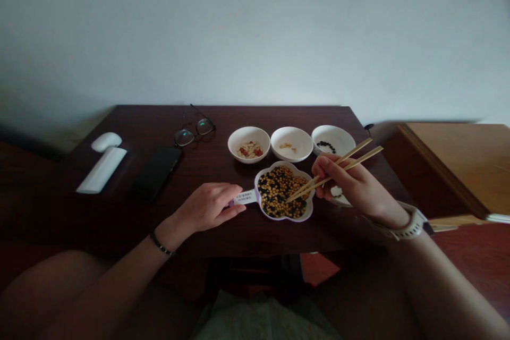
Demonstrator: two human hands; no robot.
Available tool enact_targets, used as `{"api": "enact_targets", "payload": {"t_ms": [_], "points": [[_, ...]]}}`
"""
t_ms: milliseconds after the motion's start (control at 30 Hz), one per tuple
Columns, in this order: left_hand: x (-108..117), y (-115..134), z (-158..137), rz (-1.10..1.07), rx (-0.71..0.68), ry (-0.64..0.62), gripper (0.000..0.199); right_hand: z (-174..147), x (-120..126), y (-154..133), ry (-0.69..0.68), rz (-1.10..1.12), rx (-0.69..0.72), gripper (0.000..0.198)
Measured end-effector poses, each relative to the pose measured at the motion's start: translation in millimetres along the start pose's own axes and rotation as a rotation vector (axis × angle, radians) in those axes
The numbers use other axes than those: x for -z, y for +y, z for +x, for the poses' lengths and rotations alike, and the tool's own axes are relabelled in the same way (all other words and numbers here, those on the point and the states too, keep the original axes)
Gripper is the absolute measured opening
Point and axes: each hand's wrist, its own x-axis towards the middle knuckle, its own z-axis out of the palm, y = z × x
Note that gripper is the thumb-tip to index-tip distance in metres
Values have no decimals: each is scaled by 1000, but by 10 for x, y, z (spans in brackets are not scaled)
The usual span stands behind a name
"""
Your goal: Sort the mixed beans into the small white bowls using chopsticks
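Note:
My left hand (211,204) is closed round the handle of a white, flower-shaped scoop bowl (308,213) with a lilac rim. Mixed yellow and black beans (279,191) fill it. In my right hand (346,180) is a pair of wooden chopsticks (354,156), their tips down among the beans. Behind the scoop bowl stand three white bowls in a row. The left bowl (236,138) holds pale and reddish nuts or beans, the middle bowl (292,135) a few yellow beans, and the right bowl (332,134) some black beans. Another white dish (341,201) is partly hidden beneath my right hand.
Eyeglasses (195,133) and a black phone (157,172) lie on the left of the dark table (215,234). Farther left are a white rounded object (106,141) and a white oblong case (102,171). A wooden surface (462,159) stands at the right, and a wall rises behind.

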Motion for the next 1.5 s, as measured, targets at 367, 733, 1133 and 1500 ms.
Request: {"api": "enact_targets", "payload": {"t_ms": [367, 733, 1133, 1500], "points": [[6, 10, -2, 7, -8, 7, 35, 2, 2, 1, 61, 27, 8, 45], [6, 18, 5, 1, 7, -5, 36, 6, -19, 19, 51, -46, 43, 45], [-3, 11, -2, -14, 3, 9, 32, 4, -5, 52, 72, -22, 17, 44], [7, 22, 8, -4, 5, 1, 34, -16, 7, 42, 72, -31, 21, 45]]}}
